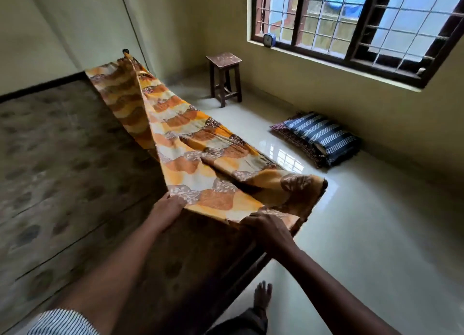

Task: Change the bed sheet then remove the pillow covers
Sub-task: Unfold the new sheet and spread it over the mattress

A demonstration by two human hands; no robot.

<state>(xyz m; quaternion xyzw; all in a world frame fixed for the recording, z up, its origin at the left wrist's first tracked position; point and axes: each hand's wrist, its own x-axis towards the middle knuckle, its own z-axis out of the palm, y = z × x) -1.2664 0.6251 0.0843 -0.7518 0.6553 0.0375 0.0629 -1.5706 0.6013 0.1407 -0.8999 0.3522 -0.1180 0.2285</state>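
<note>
Bare mattress (62,159) is seen on the left: brown, faded blotchy print, no cover on it. A striped sleeve (62,322) is seen at the near left corner.

Left hand (167,209) is closed on the near left corner of the bed sheet (190,143), with the cloth pinched at its edge.

Bed sheet: orange, yellow and brown wave print, folded lengthwise into a long narrow band. It is laid along the right edge of the mattress, from the near hands to the far end of the bed by the wall. A ridge is raised along its left side, and the right side is draped over the bed's edge. The near end is lifted off the mattress between both hands.

Right hand (266,225) is closed on the near edge of the same sheet, right of the left hand, fingers curled over the hem. A loose flap is left hanging just to its right.

The dark wooden bed frame (251,267) is visible below the right hand. A bare foot (262,294) is planted on the glossy tiled floor (364,221) beside it.

A wooden stool (224,77) is stood on the floor, far, right of the bed.

Two pillows are stacked on the floor near the right wall: a blue striped pillow (324,136) on top, a dark patterned pillow (293,141) under it, both with covers on.

A barred window (351,20) is set in the far right wall, with a small blue clock (269,40) on its sill.
</note>
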